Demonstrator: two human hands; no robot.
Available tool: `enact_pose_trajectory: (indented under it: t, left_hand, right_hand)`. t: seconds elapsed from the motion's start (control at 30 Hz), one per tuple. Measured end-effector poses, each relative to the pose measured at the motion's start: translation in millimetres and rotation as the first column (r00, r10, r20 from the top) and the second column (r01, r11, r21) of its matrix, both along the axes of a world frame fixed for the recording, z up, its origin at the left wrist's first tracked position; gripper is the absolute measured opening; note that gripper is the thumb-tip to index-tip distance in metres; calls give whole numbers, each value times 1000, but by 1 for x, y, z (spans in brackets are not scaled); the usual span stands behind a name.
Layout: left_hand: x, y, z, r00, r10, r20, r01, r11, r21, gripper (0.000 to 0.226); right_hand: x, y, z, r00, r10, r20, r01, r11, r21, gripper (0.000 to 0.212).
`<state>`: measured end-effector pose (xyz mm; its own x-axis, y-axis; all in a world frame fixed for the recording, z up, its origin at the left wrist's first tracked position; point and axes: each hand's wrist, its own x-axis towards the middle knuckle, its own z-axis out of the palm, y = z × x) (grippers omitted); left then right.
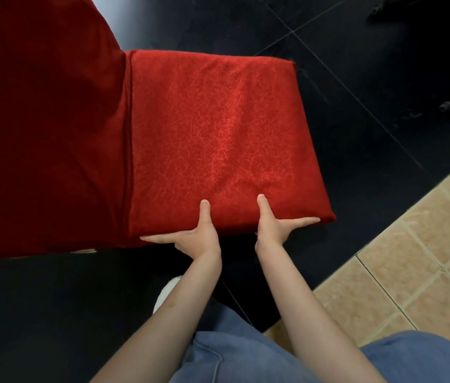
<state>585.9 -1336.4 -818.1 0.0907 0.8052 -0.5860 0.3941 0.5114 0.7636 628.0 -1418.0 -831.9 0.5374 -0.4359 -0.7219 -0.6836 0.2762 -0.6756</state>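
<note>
A red fabric-covered seat cushion (218, 128) with a faint crackle pattern fills the middle of the view. My left hand (196, 239) and my right hand (273, 230) sit side by side at its near edge. Each thumb lies straight on top of the fabric. The visible fingers stretch outward along the cushion's front face, the left ones pointing left and the right ones pointing right. Both hands press against the edge. Whatever fingers lie under the cushion are hidden.
A darker red draped chair back (44, 120) joins the seat on the left. Glossy black floor tiles (356, 78) surround it, with tan tiles (411, 244) at the right. My jeans (245, 360) and a white shoe (167, 291) are below. A dark object (425, 9) is at the top right.
</note>
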Motion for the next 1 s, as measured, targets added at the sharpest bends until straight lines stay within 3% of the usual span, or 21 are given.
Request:
enact_pose_trajectory:
  t: [0.43,1.0]
  left_hand:
    - [38,17,88,983,-31,-180,14,995,-96,144]
    - [146,66,230,867,-157,-473,77,980,-183,142]
  right_hand:
    - [33,11,83,991,11,-131,-15,1000,-28,139]
    - [141,48,230,921,69,-383,-126,984,-124,143]
